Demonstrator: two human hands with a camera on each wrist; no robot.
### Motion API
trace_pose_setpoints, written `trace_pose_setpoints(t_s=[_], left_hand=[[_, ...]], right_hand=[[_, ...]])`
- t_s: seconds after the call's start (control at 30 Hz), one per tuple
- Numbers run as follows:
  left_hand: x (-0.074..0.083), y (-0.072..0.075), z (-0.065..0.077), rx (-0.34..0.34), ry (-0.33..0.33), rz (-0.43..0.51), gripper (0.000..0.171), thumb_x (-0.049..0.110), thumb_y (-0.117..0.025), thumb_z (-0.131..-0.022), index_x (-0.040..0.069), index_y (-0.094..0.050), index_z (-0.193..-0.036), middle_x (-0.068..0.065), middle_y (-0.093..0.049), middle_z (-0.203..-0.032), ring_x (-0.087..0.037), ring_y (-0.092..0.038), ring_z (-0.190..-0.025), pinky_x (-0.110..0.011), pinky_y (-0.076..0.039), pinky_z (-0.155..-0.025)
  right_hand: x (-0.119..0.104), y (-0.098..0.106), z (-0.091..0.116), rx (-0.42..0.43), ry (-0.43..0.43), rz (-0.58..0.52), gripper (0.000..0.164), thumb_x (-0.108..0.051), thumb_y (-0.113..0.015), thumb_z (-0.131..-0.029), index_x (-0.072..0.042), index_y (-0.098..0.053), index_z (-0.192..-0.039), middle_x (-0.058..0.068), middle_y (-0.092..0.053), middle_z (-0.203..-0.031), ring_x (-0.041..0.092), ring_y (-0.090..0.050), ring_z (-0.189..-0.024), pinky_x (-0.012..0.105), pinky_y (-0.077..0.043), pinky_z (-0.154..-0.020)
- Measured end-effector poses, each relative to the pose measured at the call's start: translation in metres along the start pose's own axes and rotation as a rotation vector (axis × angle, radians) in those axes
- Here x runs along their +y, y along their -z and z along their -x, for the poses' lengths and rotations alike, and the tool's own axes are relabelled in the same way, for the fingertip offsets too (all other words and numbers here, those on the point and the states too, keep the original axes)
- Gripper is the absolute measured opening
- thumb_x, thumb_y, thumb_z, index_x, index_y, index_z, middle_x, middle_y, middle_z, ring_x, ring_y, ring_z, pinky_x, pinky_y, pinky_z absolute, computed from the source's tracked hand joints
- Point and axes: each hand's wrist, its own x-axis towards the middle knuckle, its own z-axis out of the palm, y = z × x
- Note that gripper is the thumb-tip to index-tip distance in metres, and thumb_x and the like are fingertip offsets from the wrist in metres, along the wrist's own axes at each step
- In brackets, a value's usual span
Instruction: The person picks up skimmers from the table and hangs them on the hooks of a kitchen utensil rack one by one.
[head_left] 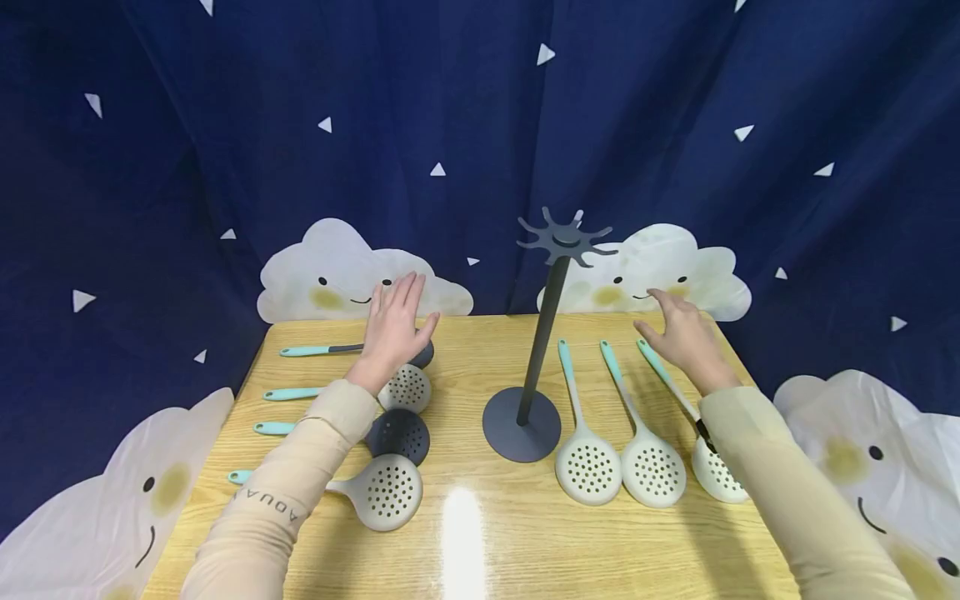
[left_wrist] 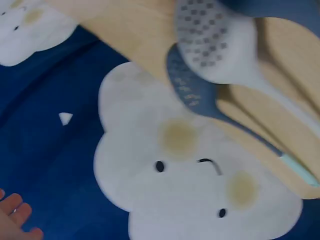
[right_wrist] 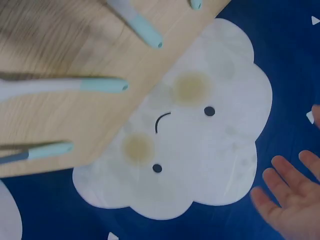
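Right grip (head_left: 686, 337): empty, fingers extended, thumb apart, over the far right of the wooden worktop (head_left: 465, 358). Nearest piece in the head view: the third white perforated skimmer (head_left: 715, 477) from the dark grey stand (head_left: 543, 333), lying flat, its mint handle (head_left: 652, 357) just by the thumb, on the near-left side. Long axis slants from the far edge toward the person and rightward, roughly along the right forearm; head at the near end. Gap in height hard to judge.

Left grip (head_left: 397, 329): also empty, fingers extended, above the head end of the dark blue-grey slotted utensil (head_left: 424, 356), whose axis runs crosswise, handle leftward. Right hand clearly nearer the skimmer; stand between both.
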Motion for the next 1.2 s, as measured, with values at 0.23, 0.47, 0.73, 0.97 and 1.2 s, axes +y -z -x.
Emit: trace_pose_setpoints(t_s=[0.23, 0.47, 0.73, 0.97, 1.2], left_hand=[[0.028, 0.023, -0.019, 0.438, -0.238, 0.061, 0.035, 0.017, -0.053, -0.086, -0.003, -0.052, -0.114, -0.017, -0.056, -0.110, -0.032, -0.050, -0.103, -0.043, -0.035, -0.091], [0.066, 0.055, -0.036, 0.633, -0.379, 0.098, 0.026, 0.012, -0.055, -0.083, -0.003, -0.053, -0.104, -0.017, -0.055, -0.101, -0.031, -0.052, -0.093, -0.041, -0.040, -0.083], [0.094, 0.079, -0.049, 0.721, -0.517, 0.096, 0.021, 0.010, -0.052, -0.084, -0.002, -0.053, -0.100, -0.015, -0.055, -0.096, -0.030, -0.052, -0.084, -0.040, -0.042, -0.077], [0.108, 0.086, -0.055, 0.742, -0.577, 0.074, 0.019, 0.006, -0.054, -0.081, -0.002, -0.054, -0.098, -0.015, -0.056, -0.094, -0.029, -0.051, -0.082, -0.040, -0.042, -0.077], [0.117, 0.085, -0.058, 0.750, -0.623, 0.065, 0.018, 0.005, -0.053, -0.080, -0.003, -0.056, -0.097, -0.016, -0.057, -0.094, -0.030, -0.052, -0.084, -0.040, -0.042, -0.078]], right_hand=[[-0.012, -0.022, -0.003, 0.066, -0.009, -0.146, 0.044, -0.008, -0.058, -0.084, 0.007, -0.045, -0.123, 0.030, -0.052, -0.107, 0.044, -0.052, -0.096, 0.052, -0.043, -0.079], [-0.026, -0.052, -0.001, -0.017, -0.056, -0.216, 0.041, -0.007, -0.055, -0.086, 0.009, -0.045, -0.123, 0.029, -0.051, -0.108, 0.043, -0.053, -0.096, 0.049, -0.046, -0.077], [-0.027, -0.090, 0.000, -0.103, -0.096, -0.205, 0.038, -0.008, -0.055, -0.087, 0.010, -0.047, -0.120, 0.028, -0.053, -0.103, 0.037, -0.056, -0.087, 0.043, -0.048, -0.068], [-0.029, -0.108, 0.003, -0.185, -0.141, -0.196, 0.038, -0.007, -0.054, -0.087, 0.010, -0.046, -0.120, 0.029, -0.052, -0.105, 0.033, -0.055, -0.079, 0.040, -0.046, -0.064], [-0.032, -0.123, 0.004, -0.226, -0.155, -0.180, 0.038, -0.007, -0.055, -0.087, 0.012, -0.047, -0.118, 0.029, -0.054, -0.104, 0.036, -0.056, -0.089, 0.042, -0.047, -0.071]])
